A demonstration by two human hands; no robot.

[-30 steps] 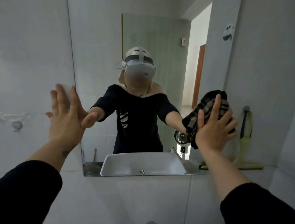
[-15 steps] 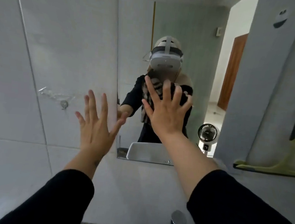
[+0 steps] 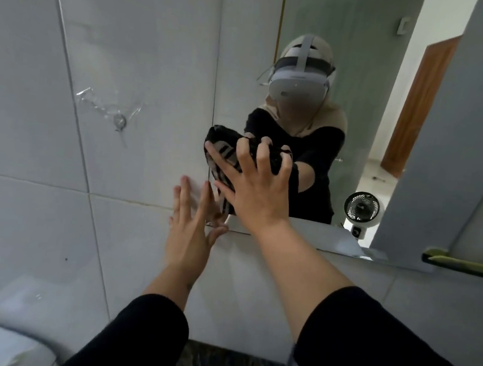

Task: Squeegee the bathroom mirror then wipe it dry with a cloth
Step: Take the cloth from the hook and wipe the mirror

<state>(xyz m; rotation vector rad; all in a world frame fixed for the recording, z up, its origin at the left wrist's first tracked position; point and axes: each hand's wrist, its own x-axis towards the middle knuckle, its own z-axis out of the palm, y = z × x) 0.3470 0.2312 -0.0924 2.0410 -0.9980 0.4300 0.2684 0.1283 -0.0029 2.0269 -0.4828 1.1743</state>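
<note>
Black cloth (image 3: 221,163) with pale stripes. Black sleeves (image 3: 372,346) at six o'clock. Pale grey wall tiles (image 3: 68,80). Yellow-green squeegee (image 3: 461,262) at three o'clock. Brown door (image 3: 416,110) at two o'clock.

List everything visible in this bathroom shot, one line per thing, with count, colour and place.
mirror: one, frameless, on the wall at centre and right.
cloth: one, black with pale stripes, pressed against the mirror's lower left corner.
squeegee: one, yellow-green with a dark edge, at the right edge by the mirror's bottom; only part shows.
fan: one, white with a black grille, seen as a reflection, low in the mirror.
door: one, brown, reflected at the right.
wall hook: one, clear plastic, on the tiles at left.
wall tiles: several, pale grey, left and below.
toilet tank: one, white, bottom left corner.
left hand: flat on the tile by the mirror's corner.
right hand: fingers curled, holding the cloth.
</note>
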